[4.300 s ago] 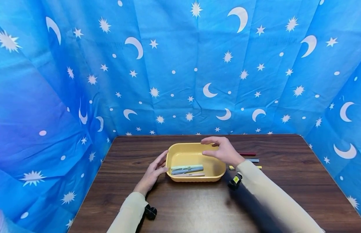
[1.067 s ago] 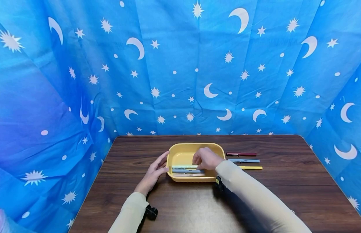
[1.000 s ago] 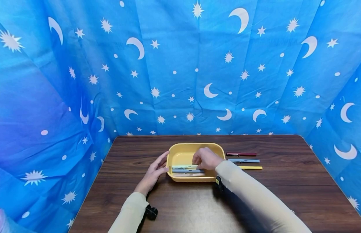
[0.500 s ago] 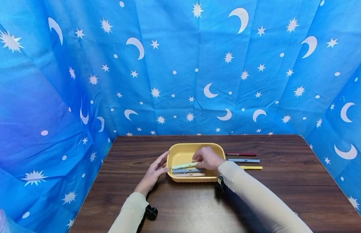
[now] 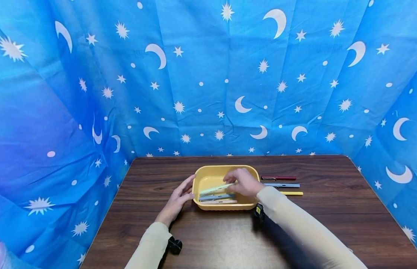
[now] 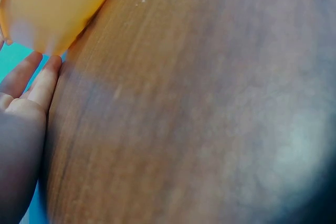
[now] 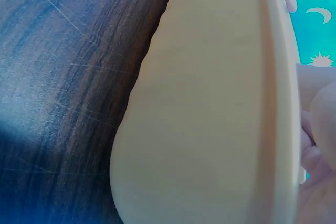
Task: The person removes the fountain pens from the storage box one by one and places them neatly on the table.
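A yellow plastic tray (image 5: 208, 175) stands in the middle of the table. Over its inside, my right hand (image 5: 243, 182) pinches the right end of a pale green pen (image 5: 217, 189), which slants up toward that hand. Below it on the tray floor lie a grey-blue pen (image 5: 213, 197) and a pale pink pen (image 5: 216, 202). With straight fingers, my left hand (image 5: 176, 200) touches the tray's left end. The left wrist view has those fingers (image 6: 46, 80) against the yellow wall. In the right wrist view the tray's side (image 7: 205, 103) mostly hides the right hand (image 7: 323, 124).
Right of the tray, a dark red pen (image 5: 282, 178), a light blue pen (image 5: 285, 185) and a yellow pen (image 5: 293, 193) lie in a row on the dark wooden table (image 5: 218, 239). A blue moon-and-star cloth (image 5: 208, 93) hangs behind and at both sides.
My right hand came down into the tray, took hold of the pale green pen and raised its right end, moving slightly right. The left hand has stayed at the tray's left end.
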Demonstrator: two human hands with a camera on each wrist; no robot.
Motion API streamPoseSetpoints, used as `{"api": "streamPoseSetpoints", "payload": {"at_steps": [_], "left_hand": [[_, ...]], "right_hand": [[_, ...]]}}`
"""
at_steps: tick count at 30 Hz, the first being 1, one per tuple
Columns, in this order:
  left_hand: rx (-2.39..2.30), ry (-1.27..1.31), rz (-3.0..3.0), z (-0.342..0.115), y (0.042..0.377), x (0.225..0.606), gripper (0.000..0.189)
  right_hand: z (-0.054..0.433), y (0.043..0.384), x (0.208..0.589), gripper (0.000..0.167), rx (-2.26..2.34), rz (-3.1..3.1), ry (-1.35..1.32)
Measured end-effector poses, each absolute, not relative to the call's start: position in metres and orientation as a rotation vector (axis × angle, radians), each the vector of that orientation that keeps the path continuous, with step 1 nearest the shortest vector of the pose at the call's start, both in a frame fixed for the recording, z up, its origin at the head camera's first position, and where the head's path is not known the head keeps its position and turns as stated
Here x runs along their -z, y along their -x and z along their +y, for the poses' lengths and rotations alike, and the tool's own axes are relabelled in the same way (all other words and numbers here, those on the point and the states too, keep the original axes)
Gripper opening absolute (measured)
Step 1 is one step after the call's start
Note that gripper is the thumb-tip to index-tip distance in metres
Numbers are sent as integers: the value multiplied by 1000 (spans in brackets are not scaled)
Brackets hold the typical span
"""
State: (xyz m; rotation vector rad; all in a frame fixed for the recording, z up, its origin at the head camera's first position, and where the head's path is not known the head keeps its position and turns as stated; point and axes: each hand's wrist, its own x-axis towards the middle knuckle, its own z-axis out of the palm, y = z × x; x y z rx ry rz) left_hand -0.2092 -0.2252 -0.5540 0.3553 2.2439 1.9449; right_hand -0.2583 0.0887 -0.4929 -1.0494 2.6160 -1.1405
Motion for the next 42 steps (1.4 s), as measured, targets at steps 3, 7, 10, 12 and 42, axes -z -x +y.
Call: {"api": "streamPoseSetpoints", "payload": {"at_steps": [3,7,10,12,42], "left_hand": [[-1949,-365,2245,-225,209,554,70],[-1950,-388,2237,-226,210,554,70],[-1949,-393,2232,-226,209,554,70],[-1951,-391,2230,-226,209,554,69],[-1957,-352,2230,-224,207,552,68]], "right_hand": [[92,257,494,25,1153,2639,1106],[96,255,494,22,1172,2654,1143],[99,253,493,20,1181,2670,1141],[102,251,493,20,1199,2668,1131],[155,237,489,15,1516,2721,837]]}}
